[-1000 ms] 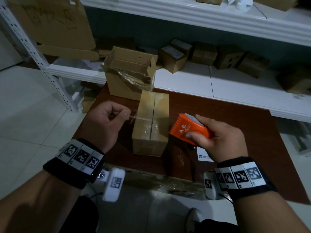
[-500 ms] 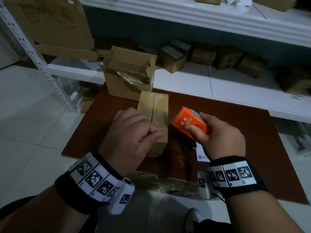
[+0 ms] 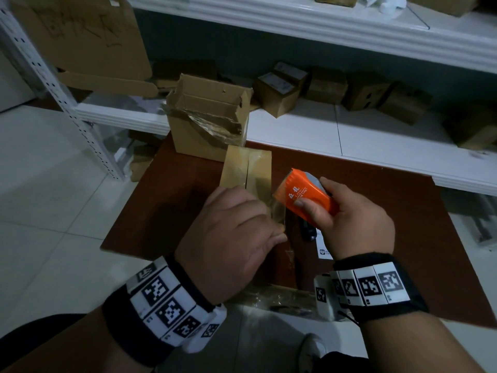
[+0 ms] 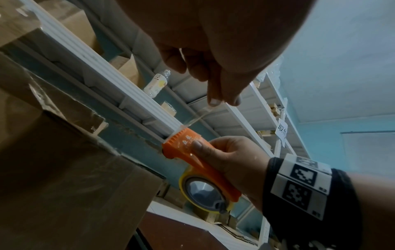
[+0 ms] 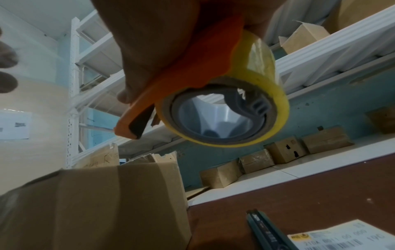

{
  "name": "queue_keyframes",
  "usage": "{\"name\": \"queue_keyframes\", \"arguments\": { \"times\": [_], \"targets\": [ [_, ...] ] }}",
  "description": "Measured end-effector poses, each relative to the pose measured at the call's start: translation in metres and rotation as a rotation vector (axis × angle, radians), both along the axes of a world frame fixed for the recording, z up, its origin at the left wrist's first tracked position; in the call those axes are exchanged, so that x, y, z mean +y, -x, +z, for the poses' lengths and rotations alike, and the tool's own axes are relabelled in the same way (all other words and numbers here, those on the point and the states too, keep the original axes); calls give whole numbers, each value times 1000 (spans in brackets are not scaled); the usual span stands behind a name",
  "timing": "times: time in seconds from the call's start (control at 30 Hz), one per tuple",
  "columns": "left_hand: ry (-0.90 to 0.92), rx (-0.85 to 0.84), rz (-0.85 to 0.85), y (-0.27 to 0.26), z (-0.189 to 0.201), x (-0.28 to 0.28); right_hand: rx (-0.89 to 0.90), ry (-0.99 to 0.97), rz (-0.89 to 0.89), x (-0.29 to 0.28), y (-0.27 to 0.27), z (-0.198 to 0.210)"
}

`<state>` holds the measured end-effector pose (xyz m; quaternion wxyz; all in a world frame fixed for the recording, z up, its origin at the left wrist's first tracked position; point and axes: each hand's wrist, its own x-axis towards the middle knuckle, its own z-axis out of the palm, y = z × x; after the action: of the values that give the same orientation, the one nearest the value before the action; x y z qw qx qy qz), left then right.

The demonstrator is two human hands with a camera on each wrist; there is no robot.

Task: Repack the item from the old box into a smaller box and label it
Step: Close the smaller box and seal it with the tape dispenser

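A small closed cardboard box (image 3: 246, 168) stands on the brown table (image 3: 403, 211), clear tape across its top seam. My left hand (image 3: 234, 235) hovers over the box's near end and pinches the free end of a clear tape strip (image 3: 278, 211). That strip (image 4: 197, 118) runs to an orange tape dispenser (image 3: 305, 196) gripped by my right hand (image 3: 349, 219) just right of the box. The dispenser (image 5: 177, 81) carries a yellowish tape roll (image 5: 226, 108). Behind the small box stands the old, larger box (image 3: 207, 119), open and torn. A white shipping label (image 5: 342, 236) lies on the table.
A dark utility knife (image 3: 306, 230) lies on the table beneath the dispenser, beside the label. White shelving (image 3: 349, 130) behind the table holds several small cardboard boxes (image 3: 279, 90). A flat cardboard sheet (image 3: 80, 36) leans at the upper left. Tiled floor lies to the left.
My left hand moved from left of the small box across its top toward the dispenser, keeping the tape end pinched. The right hand with the dispenser stayed nearly in place.
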<state>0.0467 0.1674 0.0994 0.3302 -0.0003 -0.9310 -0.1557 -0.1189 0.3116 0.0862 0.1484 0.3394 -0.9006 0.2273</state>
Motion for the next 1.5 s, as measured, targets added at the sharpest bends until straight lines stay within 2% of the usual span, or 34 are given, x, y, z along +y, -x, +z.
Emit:
{"name": "queue_keyframes", "arguments": {
  "times": [0.27, 0.67, 0.83, 0.93, 1.0, 1.03, 1.07, 1.1, 1.13, 1.17, 1.2, 1.23, 1.27, 1.3, 1.4, 1.5],
  "targets": [
    [-38, 9, -20, 1, 1, 2, -8, -6, -39, -5, -8, 1],
    [5, -11, -30, -2, 1, 5, -57, -19, -33, -9, -11, 2],
    [-11, -18, -46, -1, 2, 3, -119, -14, -54, -8, -11, 2],
    [6, 57, -85, -2, 9, 4, -171, 0, -64, -10, -11, 4],
    [88, 46, -108, -8, -1, 2, -228, -29, -107, -10, -4, 3],
    [139, -7, -232, -18, -16, 5, -267, -48, -155, -9, 2, 3],
    [22, 73, -323, -28, -20, 12, -296, -54, -204, -6, 10, 3],
    [-154, 183, -343, -31, -17, 17, -303, -31, -243, -2, 17, 3],
    [-337, 189, -420, -26, -15, 18, -284, 19, -266, 3, 24, 4],
    [-361, 233, -463, -19, -9, 18, -257, 89, -273, 8, 28, 5],
    [-248, 208, -389, -13, 0, 17, -235, 146, -267, 11, 31, 4],
    [-232, 78, -403, -13, 9, 19, -231, 168, -254, 12, 32, 2],
    [-273, 50, -255, -8, 16, 16, -238, 149, -240, 13, 33, -2],
    [-392, 55, -176, -8, 24, 6, -253, 102, -227, 13, 34, -8],
    [-607, 58, -78, -8, 16, -18, -328, -80, -215, 13, 39, -26],
    [-682, 6, -7, -10, 5, -28, -348, -264, -183, 9, 39, -37]
  ]
}}
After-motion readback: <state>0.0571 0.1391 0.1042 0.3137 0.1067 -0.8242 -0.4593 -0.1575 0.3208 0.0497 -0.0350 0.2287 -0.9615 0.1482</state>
